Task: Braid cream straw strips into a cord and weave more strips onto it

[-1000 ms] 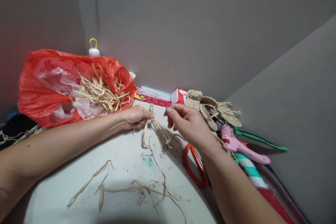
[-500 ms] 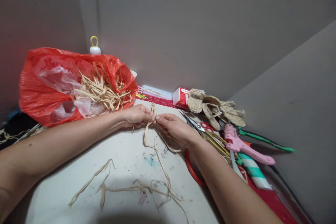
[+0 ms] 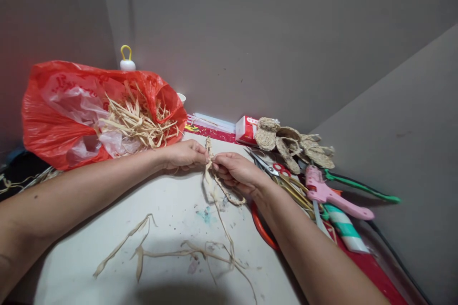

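Near the far part of the white table [image 3: 171, 219], my left hand [image 3: 186, 154] and my right hand [image 3: 236, 170] meet with their fingertips pinched. Between them is a braided straw cord [image 3: 209, 144], its upper end standing above the fingers and its tail curling below my right hand. A loose strip of straw [image 3: 207, 182] hangs down from the pinch toward the table. Both hands are closed on the cord; the exact point of grip is covered by the fingers. Several dry straw strips [image 3: 161, 255] lie scattered nearer to me.
A red plastic bag [image 3: 57, 119] of straw stands at the left. To the right lie scissors [image 3: 265, 162], a pink glue gun [image 3: 325, 190], a green-and-white striped object [image 3: 345, 228] and woven straw pieces [image 3: 266, 136]. Behind is a red-and-white packet [image 3: 246, 128].
The loose straw strip at the pinch has swung and now hangs closer under the fingers. Both hands stay together on the cord, with small finger shifts. The whole view has tilted slightly.
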### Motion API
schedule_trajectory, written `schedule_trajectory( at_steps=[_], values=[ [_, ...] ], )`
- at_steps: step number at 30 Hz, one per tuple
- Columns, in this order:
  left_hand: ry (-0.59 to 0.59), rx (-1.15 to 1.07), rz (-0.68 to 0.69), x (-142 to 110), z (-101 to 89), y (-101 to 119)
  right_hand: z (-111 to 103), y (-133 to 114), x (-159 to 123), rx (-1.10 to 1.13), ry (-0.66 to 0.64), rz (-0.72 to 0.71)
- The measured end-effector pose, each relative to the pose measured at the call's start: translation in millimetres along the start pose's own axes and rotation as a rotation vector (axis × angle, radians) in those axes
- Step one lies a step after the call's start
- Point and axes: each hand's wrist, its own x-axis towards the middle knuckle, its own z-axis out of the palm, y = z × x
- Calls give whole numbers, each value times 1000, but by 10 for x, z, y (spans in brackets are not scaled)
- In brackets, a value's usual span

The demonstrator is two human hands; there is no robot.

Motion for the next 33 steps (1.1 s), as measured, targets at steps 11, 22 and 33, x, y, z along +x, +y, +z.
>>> schedule_trajectory(
  at_steps=[11,22,33],
  values=[
    [102,276,-54,-20,-143,116,-39,40,42,45,36,5],
    [602,1091,522,-300,259,397,-49,46,48,69,23,-8],
    [151,1427,98,-388,832,197,-42,9,36,92,1,20]
  ],
)
